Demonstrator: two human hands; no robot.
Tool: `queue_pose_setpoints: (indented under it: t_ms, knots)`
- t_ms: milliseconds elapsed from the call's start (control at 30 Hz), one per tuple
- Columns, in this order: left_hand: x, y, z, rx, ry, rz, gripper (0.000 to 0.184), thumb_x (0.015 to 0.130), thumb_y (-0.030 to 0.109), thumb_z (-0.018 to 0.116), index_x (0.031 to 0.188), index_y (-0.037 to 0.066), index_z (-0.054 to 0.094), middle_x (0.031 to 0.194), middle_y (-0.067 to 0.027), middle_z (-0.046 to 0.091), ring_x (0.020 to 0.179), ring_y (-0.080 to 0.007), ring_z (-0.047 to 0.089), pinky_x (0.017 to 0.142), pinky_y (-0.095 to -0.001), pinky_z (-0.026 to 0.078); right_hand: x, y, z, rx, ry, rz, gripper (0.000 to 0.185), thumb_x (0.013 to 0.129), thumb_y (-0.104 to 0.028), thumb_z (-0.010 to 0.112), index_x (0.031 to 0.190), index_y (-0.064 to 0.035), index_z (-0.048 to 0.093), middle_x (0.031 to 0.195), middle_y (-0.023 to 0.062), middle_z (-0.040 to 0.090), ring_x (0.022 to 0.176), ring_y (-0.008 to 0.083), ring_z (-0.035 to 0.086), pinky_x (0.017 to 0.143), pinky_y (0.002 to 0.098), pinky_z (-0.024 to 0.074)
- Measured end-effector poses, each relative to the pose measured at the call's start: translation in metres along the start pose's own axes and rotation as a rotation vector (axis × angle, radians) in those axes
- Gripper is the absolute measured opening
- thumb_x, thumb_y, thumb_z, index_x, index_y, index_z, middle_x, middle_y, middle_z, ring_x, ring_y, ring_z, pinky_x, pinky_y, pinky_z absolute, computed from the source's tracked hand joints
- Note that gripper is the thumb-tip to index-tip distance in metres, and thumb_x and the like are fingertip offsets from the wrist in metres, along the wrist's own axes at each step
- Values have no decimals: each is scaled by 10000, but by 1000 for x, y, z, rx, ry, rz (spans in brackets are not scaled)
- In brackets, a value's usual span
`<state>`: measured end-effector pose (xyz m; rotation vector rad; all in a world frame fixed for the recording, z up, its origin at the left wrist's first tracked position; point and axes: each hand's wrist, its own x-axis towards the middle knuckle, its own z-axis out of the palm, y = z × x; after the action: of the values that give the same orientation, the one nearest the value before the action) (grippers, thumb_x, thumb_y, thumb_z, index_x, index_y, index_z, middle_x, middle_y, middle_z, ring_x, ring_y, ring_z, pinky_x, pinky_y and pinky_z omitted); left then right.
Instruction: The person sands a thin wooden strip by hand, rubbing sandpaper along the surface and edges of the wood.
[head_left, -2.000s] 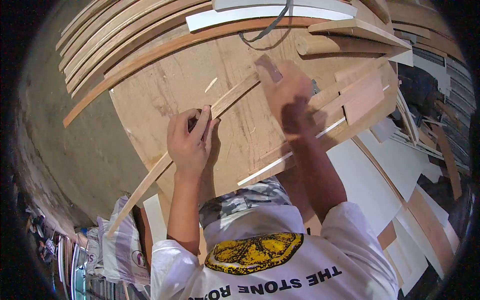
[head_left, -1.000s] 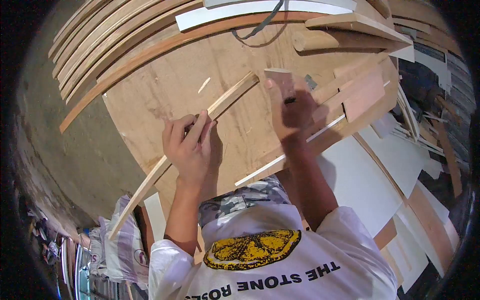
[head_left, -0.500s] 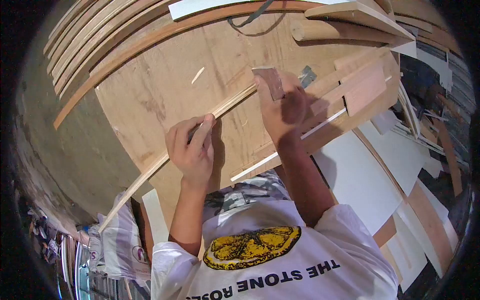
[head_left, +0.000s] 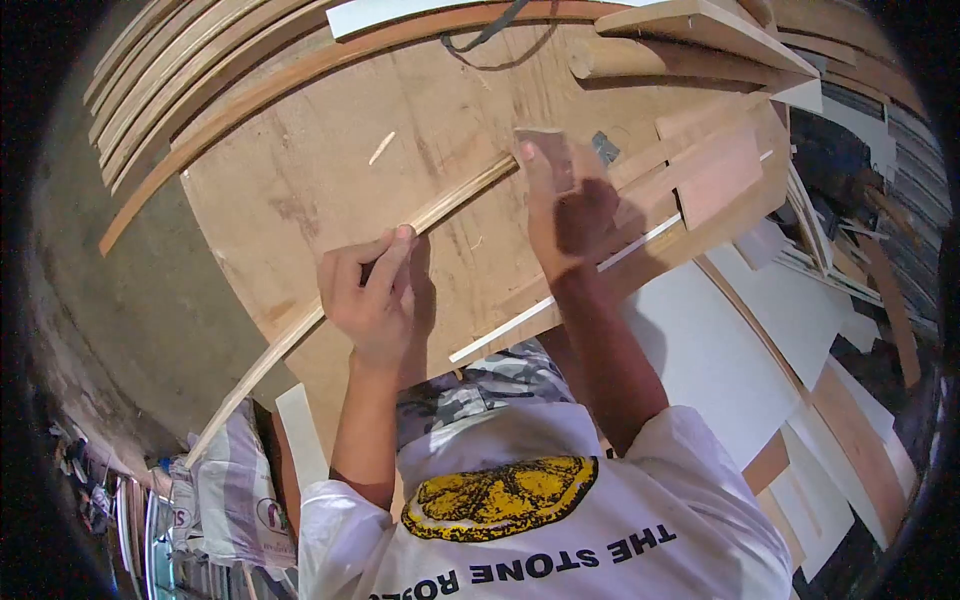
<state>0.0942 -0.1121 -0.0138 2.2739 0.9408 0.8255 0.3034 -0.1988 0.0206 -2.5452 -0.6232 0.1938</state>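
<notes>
My left hand (head_left: 368,295) is closed around a long thin wooden strip (head_left: 465,195), which slants across the plywood board (head_left: 290,190) and sticks out past its left edge. My right hand (head_left: 570,205) grips a small flat brownish block (head_left: 545,158) beside the strip's upper end; the hand is slightly blurred. Whether the block touches the strip, I cannot tell. A small pale wood sliver (head_left: 382,148) lies on the board above my left hand.
Long wooden strips (head_left: 200,70) lie along the far left edge, and a round wooden pole (head_left: 660,62) at the upper right. A dark strap (head_left: 485,38) crosses the far edge. Flat pinkish pieces (head_left: 720,175) sit on the right; a white sack (head_left: 235,490) stands lower left.
My right hand with the block has shifted back and forth near the strip's upper end. My left hand keeps its hold on the strip. The view has shifted slightly.
</notes>
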Motion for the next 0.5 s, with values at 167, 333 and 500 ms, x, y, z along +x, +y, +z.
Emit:
queue_pose_setpoints:
  t_ms: [167,333,500]
  knots:
    - [6,1,0,30,-22,-35,347,768,88,936,1098,176,872,907,-30,720,814,-223,630,736,-365,502,0,-18,-19,-48,-84,-65,294,1026,-367,727,1080,-92,817,1046,163,793,957,413,760,854,494,605]
    - [14,5,2,113,-61,-40,325,778,112,947,1090,178,884,862,-42,683,798,-233,627,725,-377,502,-6,-11,4,-32,-109,-202,268,1010,-364,752,1066,-115,832,1033,138,802,927,374,770,817,473,608]
    - [14,6,2,111,-78,-82,346,771,113,946,1105,181,891,799,-31,599,761,-231,584,698,-376,471,-9,-3,9,-96,-76,-194,225,1009,-329,756,1039,-123,841,984,119,801,911,360,769,802,462,606]
